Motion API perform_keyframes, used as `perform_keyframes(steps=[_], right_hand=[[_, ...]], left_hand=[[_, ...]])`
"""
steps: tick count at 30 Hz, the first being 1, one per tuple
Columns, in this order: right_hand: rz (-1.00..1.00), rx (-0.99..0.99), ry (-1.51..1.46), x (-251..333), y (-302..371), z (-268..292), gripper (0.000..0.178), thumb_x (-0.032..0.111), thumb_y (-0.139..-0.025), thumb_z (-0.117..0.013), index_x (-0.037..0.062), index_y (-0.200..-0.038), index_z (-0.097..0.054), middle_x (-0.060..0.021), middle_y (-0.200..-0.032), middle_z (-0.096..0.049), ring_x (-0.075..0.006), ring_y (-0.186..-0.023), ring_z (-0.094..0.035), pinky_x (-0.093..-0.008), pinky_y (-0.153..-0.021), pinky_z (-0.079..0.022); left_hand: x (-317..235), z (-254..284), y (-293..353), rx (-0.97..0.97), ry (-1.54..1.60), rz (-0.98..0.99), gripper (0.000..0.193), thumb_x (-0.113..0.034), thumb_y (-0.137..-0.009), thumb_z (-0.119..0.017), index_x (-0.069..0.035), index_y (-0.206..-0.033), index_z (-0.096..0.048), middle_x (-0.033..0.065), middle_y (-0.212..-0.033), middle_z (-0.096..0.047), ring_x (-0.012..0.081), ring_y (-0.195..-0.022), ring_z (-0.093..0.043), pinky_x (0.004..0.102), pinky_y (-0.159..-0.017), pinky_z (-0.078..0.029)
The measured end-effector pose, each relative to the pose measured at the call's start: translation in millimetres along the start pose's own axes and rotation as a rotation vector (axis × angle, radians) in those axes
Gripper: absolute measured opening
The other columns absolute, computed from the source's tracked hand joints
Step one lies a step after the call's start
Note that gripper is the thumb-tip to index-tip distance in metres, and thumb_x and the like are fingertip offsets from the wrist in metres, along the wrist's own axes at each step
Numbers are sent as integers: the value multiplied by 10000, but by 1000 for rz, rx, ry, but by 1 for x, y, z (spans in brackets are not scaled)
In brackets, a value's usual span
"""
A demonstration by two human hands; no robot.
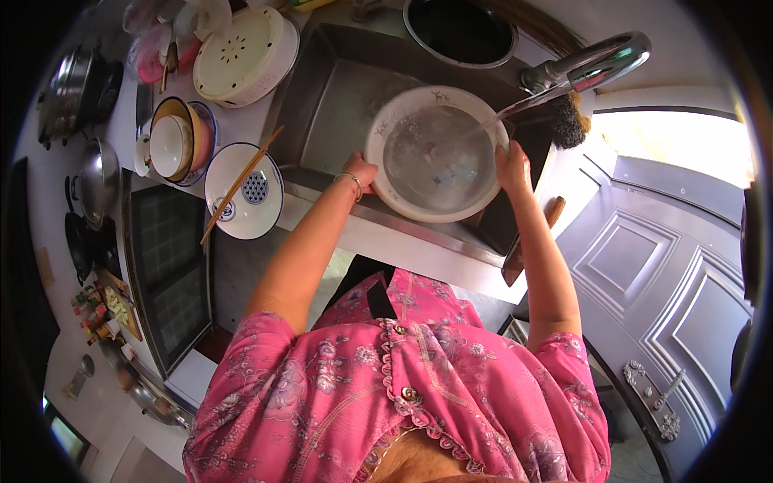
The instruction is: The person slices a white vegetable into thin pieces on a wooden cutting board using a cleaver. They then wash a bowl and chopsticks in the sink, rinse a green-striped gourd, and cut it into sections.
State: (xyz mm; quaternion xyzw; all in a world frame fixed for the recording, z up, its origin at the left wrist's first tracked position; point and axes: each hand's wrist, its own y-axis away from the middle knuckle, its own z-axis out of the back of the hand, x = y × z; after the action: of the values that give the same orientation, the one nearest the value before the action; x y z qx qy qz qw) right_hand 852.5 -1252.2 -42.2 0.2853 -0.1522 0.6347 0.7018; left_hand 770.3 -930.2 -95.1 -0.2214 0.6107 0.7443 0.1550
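A large white bowl [385, 189] with a faint pattern inside its rim is held over the metal sink [322, 97]. Water from the curved chrome faucet [604, 60] streams into it, and the bowl is well filled, its surface rippling. My left hand [362, 171] grips the rim on the left side, a bracelet on that wrist. On the opposite side my right hand [513, 165] has its fingers closed round the rim. The undersides of both grips are hidden by the bowl.
Left of the sink, a plate [266, 205] carries a pair of chopsticks [241, 185], beside stacked bowls [173, 145] and a white strainer basket [241, 60]. A dark-filled basin [459, 32] stands behind the sink. A knife [515, 262] lies at the right front edge, below a scrubber [570, 125].
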Motion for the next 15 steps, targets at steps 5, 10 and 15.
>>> perform_keyframes(steps=[5, 10, 15], right_hand=[[-17, -48, -225, 42, 10, -20, 309, 241, -863, -566, 2, -1059, -552, -248, -970, -617, -423, -937, -592, -444, -778, -468], [145, -157, -286, 63, -4, -24, 279, 220, -851, -555, -5, -1016, -550, -265, -918, -612, -446, -909, -582, -470, -756, -461], [-26, -72, -81, 3, 13, -13, 292, 254, -854, -542, -23, -947, -553, -285, -866, -595, -456, -884, -580, -477, -746, -456]], left_hand=[[0, 34, -5, -47, 84, 14, 404, -21, -831, -531, -25, -1217, -412, 175, -1176, -535, 318, -962, -623, 433, -680, -594], [-18, 28, -27, -120, -15, -17, 324, -27, -812, -477, -1, -1134, -496, 174, -1074, -592, 334, -865, -649, 423, -606, -588], [-24, 1, -1, -62, -163, -48, 321, -47, -806, -482, 6, -1120, -522, 172, -1008, -610, 320, -836, -652, 406, -573, -571]])
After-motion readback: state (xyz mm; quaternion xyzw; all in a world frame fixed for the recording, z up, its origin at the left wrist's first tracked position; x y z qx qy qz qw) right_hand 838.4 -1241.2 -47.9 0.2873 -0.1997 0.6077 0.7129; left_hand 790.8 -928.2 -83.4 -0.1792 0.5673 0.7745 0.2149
